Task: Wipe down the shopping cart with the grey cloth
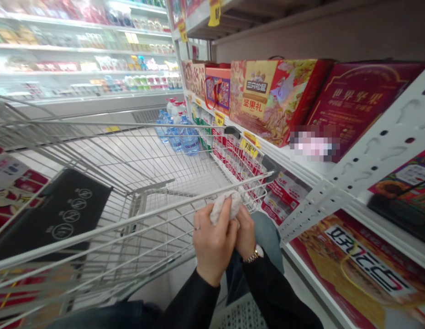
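Note:
A crumpled pale grey cloth (229, 208) is bunched between my two hands, beside the top rail of a wire shopping cart (154, 208). My left hand (215, 242), with a ring on one finger, is closed over the cloth, its fingers bent and pressed into it. Behind it, my right hand (245, 234) grips the same cloth from the right side; some of its fingers are hidden. A metal watch (254, 254) is on my right wrist. Whether the cloth touches the rail, I cannot tell.
On the right, a white shelf (282, 157) holds gift boxes (267, 98), with wrapped red packs (229, 151) below. Large water bottles (188, 137) stand on the floor ahead. A dark panel (70, 212) sits in the cart at left. A refrigerated display (85, 93) lies beyond.

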